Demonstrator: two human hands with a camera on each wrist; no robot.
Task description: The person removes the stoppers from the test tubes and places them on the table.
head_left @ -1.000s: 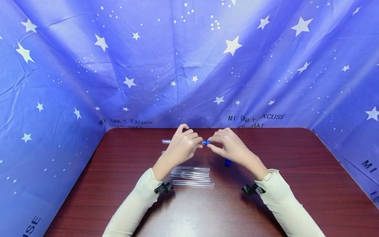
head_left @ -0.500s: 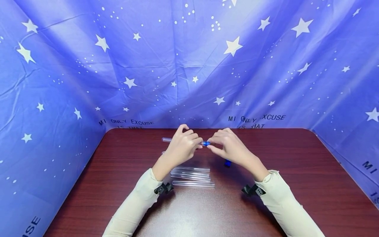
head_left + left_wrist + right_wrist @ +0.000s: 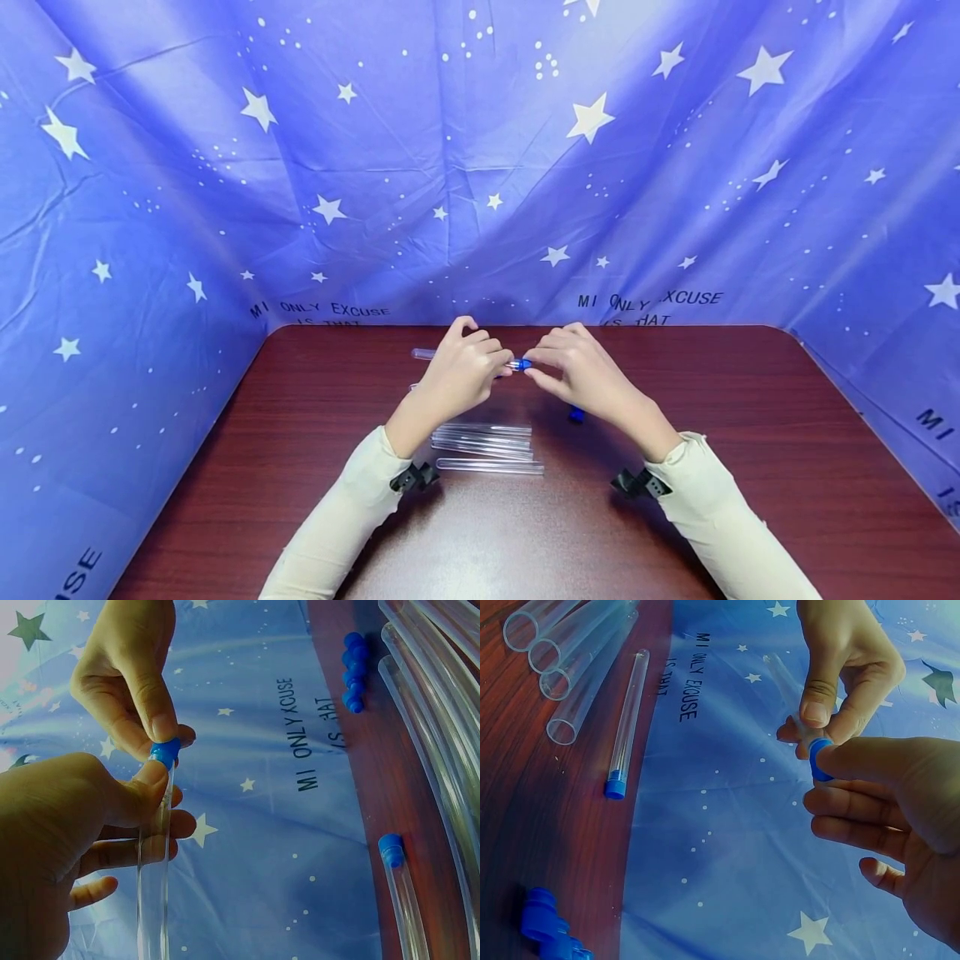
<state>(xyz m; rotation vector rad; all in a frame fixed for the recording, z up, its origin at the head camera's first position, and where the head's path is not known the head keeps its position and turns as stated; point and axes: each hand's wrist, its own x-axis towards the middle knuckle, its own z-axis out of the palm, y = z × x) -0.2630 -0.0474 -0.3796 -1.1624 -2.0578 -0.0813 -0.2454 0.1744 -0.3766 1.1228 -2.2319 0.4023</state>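
Note:
In the left wrist view, my left hand (image 3: 67,825) grips a clear test tube (image 3: 152,907) just below its mouth. My right hand (image 3: 581,367) pinches a blue cap (image 3: 820,760) between thumb and fingers, and the cap sits at the tube's mouth. How deep it goes in is hidden by the fingertips. Both hands are above the far part of the table, with the tube roughly level and its rounded end (image 3: 422,353) pointing left. On the table, another test tube (image 3: 628,724) lies with a blue cap (image 3: 615,787) on it.
Several uncapped test tubes (image 3: 489,466) lie side by side, nearer than the left hand. Several loose blue caps (image 3: 540,913) stand in a row below the right hand. A starry blue curtain (image 3: 480,167) encloses the brown table (image 3: 750,467) at back and sides.
The held tube's rounded end has tipped slightly toward the back, and its capped end has dropped a touch. Both hands stay in almost the same place and keep their hold.

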